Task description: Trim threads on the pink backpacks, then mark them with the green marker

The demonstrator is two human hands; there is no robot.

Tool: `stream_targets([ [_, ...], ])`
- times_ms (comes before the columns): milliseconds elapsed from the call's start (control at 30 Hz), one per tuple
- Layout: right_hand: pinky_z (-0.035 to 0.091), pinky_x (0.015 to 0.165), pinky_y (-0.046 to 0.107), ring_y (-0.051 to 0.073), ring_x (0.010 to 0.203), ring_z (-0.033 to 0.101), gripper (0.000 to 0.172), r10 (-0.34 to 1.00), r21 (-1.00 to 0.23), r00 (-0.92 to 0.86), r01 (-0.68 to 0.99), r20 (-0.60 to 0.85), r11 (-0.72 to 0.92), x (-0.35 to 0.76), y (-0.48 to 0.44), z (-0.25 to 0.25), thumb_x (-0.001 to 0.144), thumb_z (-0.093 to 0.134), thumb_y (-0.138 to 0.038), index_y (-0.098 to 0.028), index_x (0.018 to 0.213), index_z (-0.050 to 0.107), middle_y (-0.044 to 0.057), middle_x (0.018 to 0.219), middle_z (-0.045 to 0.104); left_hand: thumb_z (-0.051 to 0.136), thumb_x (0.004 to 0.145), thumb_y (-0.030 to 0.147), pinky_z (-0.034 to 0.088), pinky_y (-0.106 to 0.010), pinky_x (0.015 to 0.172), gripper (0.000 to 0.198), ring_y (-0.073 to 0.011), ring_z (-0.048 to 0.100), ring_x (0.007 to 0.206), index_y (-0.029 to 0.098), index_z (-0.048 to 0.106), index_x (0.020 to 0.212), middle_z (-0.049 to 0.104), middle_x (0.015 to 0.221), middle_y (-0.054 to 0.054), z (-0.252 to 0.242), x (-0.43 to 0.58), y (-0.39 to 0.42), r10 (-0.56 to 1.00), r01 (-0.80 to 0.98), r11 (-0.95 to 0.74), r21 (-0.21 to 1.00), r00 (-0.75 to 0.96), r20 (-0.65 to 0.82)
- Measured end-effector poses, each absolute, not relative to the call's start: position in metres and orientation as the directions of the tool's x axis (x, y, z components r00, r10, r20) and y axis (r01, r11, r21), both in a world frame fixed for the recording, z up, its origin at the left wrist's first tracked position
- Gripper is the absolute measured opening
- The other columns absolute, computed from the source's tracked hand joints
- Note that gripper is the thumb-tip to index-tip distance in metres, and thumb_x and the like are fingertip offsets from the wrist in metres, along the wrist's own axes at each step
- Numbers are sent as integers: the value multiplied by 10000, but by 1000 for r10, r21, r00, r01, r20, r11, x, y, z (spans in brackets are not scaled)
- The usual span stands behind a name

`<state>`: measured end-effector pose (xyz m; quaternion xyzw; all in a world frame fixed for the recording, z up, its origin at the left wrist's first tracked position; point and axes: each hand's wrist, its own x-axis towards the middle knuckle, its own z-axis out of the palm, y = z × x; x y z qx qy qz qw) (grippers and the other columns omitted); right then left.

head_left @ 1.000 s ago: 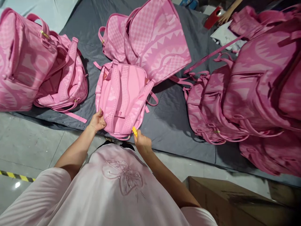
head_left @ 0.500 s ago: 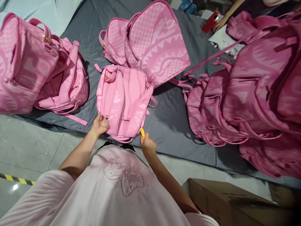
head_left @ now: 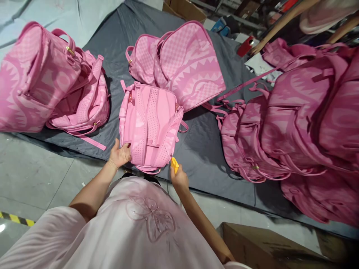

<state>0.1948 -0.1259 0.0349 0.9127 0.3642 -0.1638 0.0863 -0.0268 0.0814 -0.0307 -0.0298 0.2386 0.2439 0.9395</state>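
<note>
A pink backpack (head_left: 151, 125) lies strap side up on a grey sheet (head_left: 202, 145) in front of me. My left hand (head_left: 120, 155) grips its lower left corner, fingers closed on the fabric. My right hand (head_left: 178, 178) is closed round a small yellow tool (head_left: 175, 164), whose tip sits at the backpack's lower right edge. Behind this backpack lies another pink backpack (head_left: 185, 63) with a zigzag pattern.
Two pink backpacks (head_left: 42, 82) lie at the left on the sheet. A heap of several pink backpacks (head_left: 303, 127) fills the right. A cardboard box (head_left: 269, 246) stands at the lower right. A red tape roll (head_left: 244, 46) and papers lie at the back.
My right hand with the yellow tool has moved right along the backpack's bottom edge. The left hand stays on the lower left corner. The view has tilted slightly.
</note>
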Motion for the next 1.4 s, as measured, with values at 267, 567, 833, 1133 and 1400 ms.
stream_targets([
  [267,453,662,282,233,889,722,351,602,-90,699,621,-386,-779,192,-140,49,1032,371,-390,-153,1249,512,100,940,741,236,915,769,419,-214,361,738,-170,660,588,198,651,1129,731,847,-92,-33,-22,85,411,-453,891,25,782,-468],
  [567,451,690,309,257,911,718,346,549,-78,733,570,-402,-818,171,-164,58,1032,349,-357,-138,1232,528,136,984,739,262,895,794,432,-207,360,747,-157,646,582,189,645,1108,722,835,-89,-35,-19,86,408,-433,899,64,776,-482],
  [833,375,605,260,231,830,723,318,576,-97,576,653,-579,-751,119,-206,72,966,515,-329,-186,1248,548,61,890,757,178,948,725,434,-179,389,736,-139,652,630,177,646,1096,718,906,-100,-26,-16,89,425,-374,905,204,761,-490],
  [1133,375,636,289,254,905,722,313,517,10,593,663,-617,-748,114,-177,59,1034,375,-369,-177,1221,537,104,978,743,786,776,348,533,-357,947,577,-251,626,1151,221,556,1290,649,1235,-106,-5,-27,67,714,-216,662,718,475,-515],
  [1400,399,648,288,259,951,717,343,440,11,615,589,-654,-808,116,-174,63,1023,380,-366,-157,1251,529,131,1040,742,733,750,193,108,-633,1208,907,-427,216,1509,162,324,1559,282,1612,-238,-12,52,16,389,316,-851,419,916,100],
])
